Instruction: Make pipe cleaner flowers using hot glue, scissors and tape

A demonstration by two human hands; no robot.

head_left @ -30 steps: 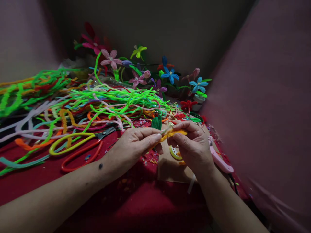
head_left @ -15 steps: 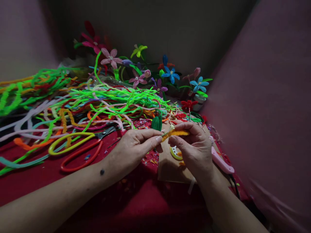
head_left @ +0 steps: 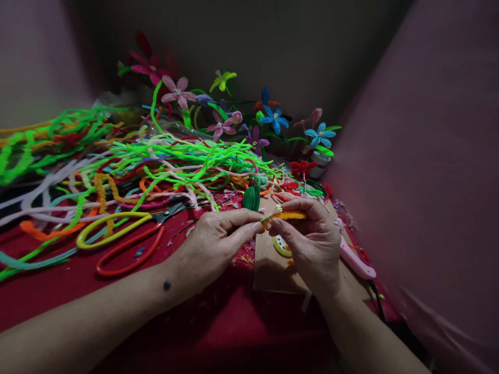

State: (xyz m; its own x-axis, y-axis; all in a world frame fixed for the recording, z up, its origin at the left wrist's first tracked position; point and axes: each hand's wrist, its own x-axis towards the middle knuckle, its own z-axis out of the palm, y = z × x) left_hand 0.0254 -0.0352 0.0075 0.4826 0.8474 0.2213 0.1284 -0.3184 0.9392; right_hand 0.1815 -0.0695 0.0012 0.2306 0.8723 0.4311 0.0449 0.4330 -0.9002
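My left hand [head_left: 218, 239] and my right hand [head_left: 312, 239] meet above a brown card [head_left: 273, 270] on the red cloth. Both pinch one short orange pipe cleaner piece [head_left: 286, 214] with a pale tip; the left thumb and forefinger hold its left end, the right fingers curl round the rest. A small green-rimmed tape roll [head_left: 281, 245] lies on the card under my right hand. A dark green bundle of pipe cleaner [head_left: 251, 197] stands just beyond my fingers.
A big heap of pipe cleaners [head_left: 136, 166] in several colours covers the left and middle. Scissors with red and yellow-green handles [head_left: 125, 244] lie at the left. Finished pipe cleaner flowers [head_left: 222, 124] stand at the back. A pink tool [head_left: 356, 262] lies right of my right hand.
The orange piece has turned a little in my fingers and moved slightly right; my left thumb and forefinger have slid along it. Both hands stay in the same place.
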